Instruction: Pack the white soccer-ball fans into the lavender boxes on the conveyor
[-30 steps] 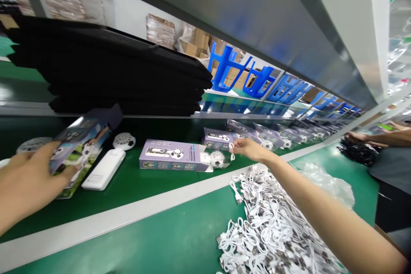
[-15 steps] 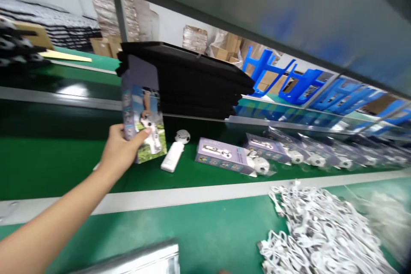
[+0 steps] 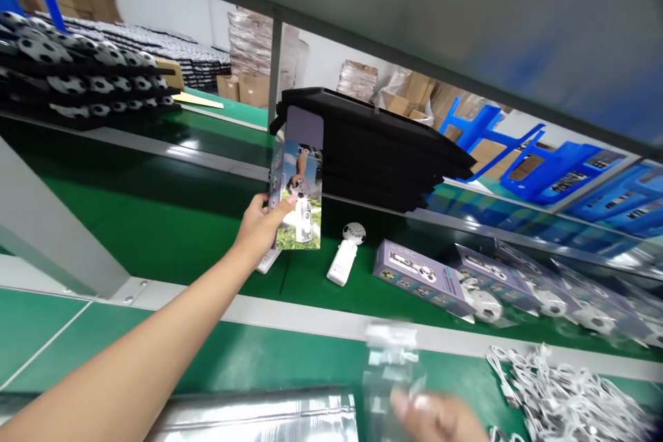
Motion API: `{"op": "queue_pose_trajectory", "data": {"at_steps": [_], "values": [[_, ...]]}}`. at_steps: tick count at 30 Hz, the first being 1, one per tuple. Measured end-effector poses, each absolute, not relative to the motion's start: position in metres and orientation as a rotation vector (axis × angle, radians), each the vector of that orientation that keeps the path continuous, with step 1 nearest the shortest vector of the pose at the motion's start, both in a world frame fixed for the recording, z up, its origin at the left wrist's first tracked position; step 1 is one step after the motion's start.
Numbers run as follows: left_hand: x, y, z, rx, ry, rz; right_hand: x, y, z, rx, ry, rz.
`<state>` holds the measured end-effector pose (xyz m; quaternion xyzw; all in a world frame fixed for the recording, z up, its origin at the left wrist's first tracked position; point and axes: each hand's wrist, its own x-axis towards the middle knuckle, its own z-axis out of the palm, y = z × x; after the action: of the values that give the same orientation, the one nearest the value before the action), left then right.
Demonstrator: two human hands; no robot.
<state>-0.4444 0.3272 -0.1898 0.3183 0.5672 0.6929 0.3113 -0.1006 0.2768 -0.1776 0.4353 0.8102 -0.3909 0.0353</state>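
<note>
Up over the green belt (image 3: pixel 155 228), the left hand (image 3: pixel 259 224) grips a tall purple box (image 3: pixel 298 179), standing upright beside the black trays (image 3: pixel 378 145). Low down, the blurry right hand (image 3: pixel 440 418) pinches a clear bag (image 3: pixel 391 366), and the picture's edge cuts it off.

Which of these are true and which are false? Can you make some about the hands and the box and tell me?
1. The left hand holds a printed box standing upright. True.
2. The right hand holds a blue stool. False: it holds a clear plastic bag; it looks blurred.
3. A white handle-shaped device lies on the green belt. True.
4. The white cables are piled at the far left. False: they lie at the lower right.
</note>
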Motion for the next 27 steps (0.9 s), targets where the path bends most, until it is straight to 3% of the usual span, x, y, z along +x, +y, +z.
{"op": "queue_pose_trajectory", "data": {"at_steps": [4,5,8,12,15,17,22,27], "values": [[-0.45,0.325,-0.179,1.016,1.732,1.792,-0.182,0.376,-0.164,1.799,2.625,-0.723],[-0.451,0.322,-0.176,1.091,1.82,1.753,-0.204,0.403,-0.165,1.783,2.559,-0.756],[-0.452,0.314,-0.167,1.271,2.032,1.583,-0.242,0.459,-0.177,1.207,2.613,-0.658],[-0.449,0.305,-0.158,1.599,2.355,1.229,-0.233,0.482,-0.195,0.307,2.764,0.063],[-0.46,0.299,-0.153,2.193,2.537,0.859,-0.213,0.502,-0.19,-0.075,2.713,0.35],[-0.479,0.293,-0.15,2.541,2.547,0.633,-0.199,0.519,-0.168,0.009,2.763,0.355],[-0.52,0.29,-0.139,3.023,2.466,0.225,-0.186,0.528,-0.103,1.116,2.851,0.192],[-0.465,0.323,-0.137,3.417,1.894,0.172,-0.196,0.506,-0.1,0.655,2.798,-0.195]]}}
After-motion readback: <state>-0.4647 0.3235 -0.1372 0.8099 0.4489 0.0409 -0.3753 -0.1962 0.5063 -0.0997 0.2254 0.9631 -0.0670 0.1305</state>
